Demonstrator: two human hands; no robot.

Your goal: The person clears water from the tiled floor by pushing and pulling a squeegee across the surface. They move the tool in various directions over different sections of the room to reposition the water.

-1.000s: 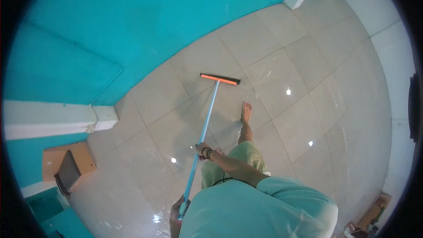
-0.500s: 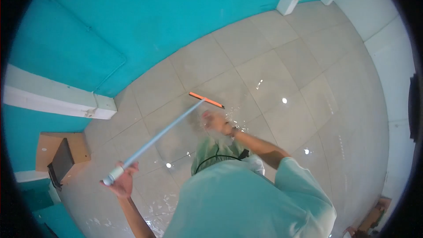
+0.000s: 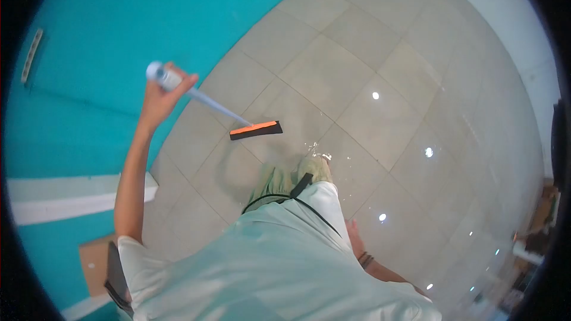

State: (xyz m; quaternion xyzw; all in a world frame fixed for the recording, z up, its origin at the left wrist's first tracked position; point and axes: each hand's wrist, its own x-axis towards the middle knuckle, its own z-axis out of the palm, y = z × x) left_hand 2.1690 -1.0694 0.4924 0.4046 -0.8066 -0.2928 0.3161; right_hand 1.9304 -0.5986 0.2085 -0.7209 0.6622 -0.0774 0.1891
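Observation:
A floor squeegee stands in front of me, its orange and black head [image 3: 256,130] low over the tiles. Its pale blue pole [image 3: 217,106] slants up to the left. My left hand [image 3: 162,96] is closed around the white-capped top of the pole, at about chest height near the turquoise wall. My right hand [image 3: 355,236] hangs beside my hip, partly covered by my shirt and trousers. Its visible fingers look loosely stretched out, with nothing seen in them. Whether the squeegee's blade touches the floor is hard to tell.
Wet patches glisten on the grey tiled floor [image 3: 351,104] around my feet. The turquoise wall [image 3: 148,18] runs along the left, with a white ledge [image 3: 83,196] jutting out. A cardboard box [image 3: 95,264] lies at lower left; assorted items [image 3: 535,238] line the right edge.
My left hand has lifted the pole's top up and forward, so the pole stands steeper and the head has turned. My right hand has dropped from in front of me to my side.

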